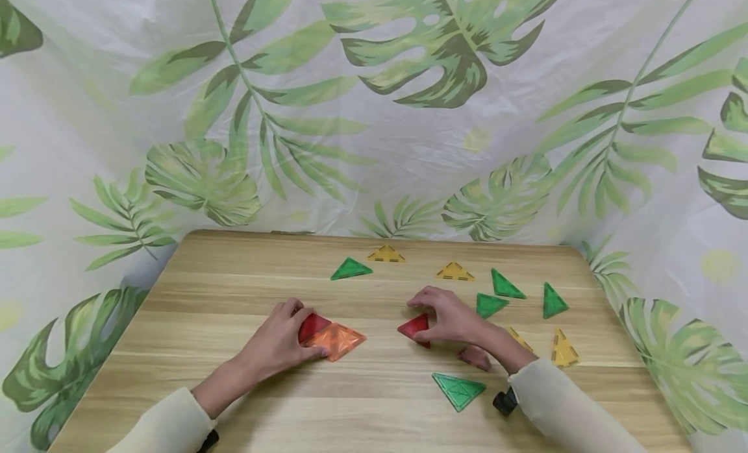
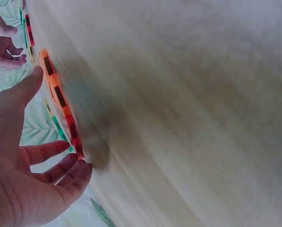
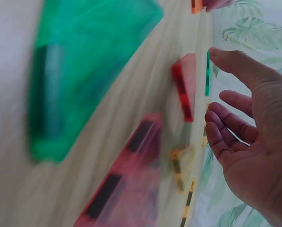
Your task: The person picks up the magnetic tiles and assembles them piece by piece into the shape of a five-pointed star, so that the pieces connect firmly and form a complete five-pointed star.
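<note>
On the wooden table, a red triangular magnetic tile (image 1: 313,323) lies edge to edge with an orange diamond of tile (image 1: 347,341), a seam down its middle. My left hand (image 1: 286,336) grips this group, thumb at the orange near edge and fingertips at the red end, as the left wrist view (image 2: 72,130) shows along the red edge. My right hand (image 1: 450,317) hovers over another red triangular tile (image 1: 411,326), thumb and fingers spread. In the right wrist view that red tile (image 3: 184,87) lies flat, apart from the fingers.
A darker red tile (image 1: 475,358) lies under my right wrist, with a green triangle (image 1: 458,391) nearer me. Several green and yellow triangles, such as a green one (image 1: 507,285) and a yellow one (image 1: 456,272), lie scattered behind and to the right. A leaf-print curtain (image 1: 397,167) hangs behind the table.
</note>
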Motion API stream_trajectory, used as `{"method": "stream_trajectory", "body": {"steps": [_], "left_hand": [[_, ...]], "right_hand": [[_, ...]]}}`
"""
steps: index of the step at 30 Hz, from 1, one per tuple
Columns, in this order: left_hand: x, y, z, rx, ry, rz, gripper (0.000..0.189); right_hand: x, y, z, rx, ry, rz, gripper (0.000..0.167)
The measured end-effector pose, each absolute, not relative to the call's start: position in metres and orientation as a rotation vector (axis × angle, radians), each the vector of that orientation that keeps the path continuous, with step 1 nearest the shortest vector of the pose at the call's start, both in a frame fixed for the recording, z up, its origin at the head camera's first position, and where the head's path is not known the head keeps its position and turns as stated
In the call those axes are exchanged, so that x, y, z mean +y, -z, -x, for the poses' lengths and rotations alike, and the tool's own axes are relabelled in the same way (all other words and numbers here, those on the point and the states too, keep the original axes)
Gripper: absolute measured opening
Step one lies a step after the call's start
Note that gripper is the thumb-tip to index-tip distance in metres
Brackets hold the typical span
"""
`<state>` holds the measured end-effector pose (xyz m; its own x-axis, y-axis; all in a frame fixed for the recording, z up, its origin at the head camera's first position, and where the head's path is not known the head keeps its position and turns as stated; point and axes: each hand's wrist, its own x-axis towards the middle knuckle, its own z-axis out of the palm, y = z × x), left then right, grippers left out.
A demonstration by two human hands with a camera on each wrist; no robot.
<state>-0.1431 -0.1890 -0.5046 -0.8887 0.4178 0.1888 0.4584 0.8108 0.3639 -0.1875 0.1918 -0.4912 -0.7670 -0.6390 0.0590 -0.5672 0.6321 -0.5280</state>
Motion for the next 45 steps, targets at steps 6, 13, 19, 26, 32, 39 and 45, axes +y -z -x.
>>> {"method": "stream_trajectory", "body": {"steps": [6,13,19,26,32,39,45], "left_hand": [[-0.186,0.505,0.141,-2.897,0.63,0.667,0.08],[-0.184,0.509,0.142,-2.916,0.6,0.666,0.086],[-0.184,0.511,0.145,-2.884,0.595,0.733,0.084],[-0.188,0.514,0.152,-2.838,0.654,0.856,0.083],[-0.191,0.515,0.159,-2.836,0.733,0.981,0.081],[-0.192,0.514,0.161,-2.861,0.783,1.057,0.078],[-0.191,0.514,0.163,-2.874,0.776,1.066,0.078]], "right_hand": [[0.205,0.492,0.179,2.738,0.748,1.031,0.062],[0.21,0.499,0.174,2.741,0.697,1.037,0.06],[0.21,0.502,0.174,2.752,0.687,1.08,0.056],[0.21,0.504,0.174,2.78,0.667,1.132,0.053],[0.206,0.507,0.173,2.795,0.739,1.094,0.053],[0.19,0.511,0.172,2.85,0.831,1.061,0.052],[0.168,0.512,0.168,2.913,0.88,1.011,0.051]]}}
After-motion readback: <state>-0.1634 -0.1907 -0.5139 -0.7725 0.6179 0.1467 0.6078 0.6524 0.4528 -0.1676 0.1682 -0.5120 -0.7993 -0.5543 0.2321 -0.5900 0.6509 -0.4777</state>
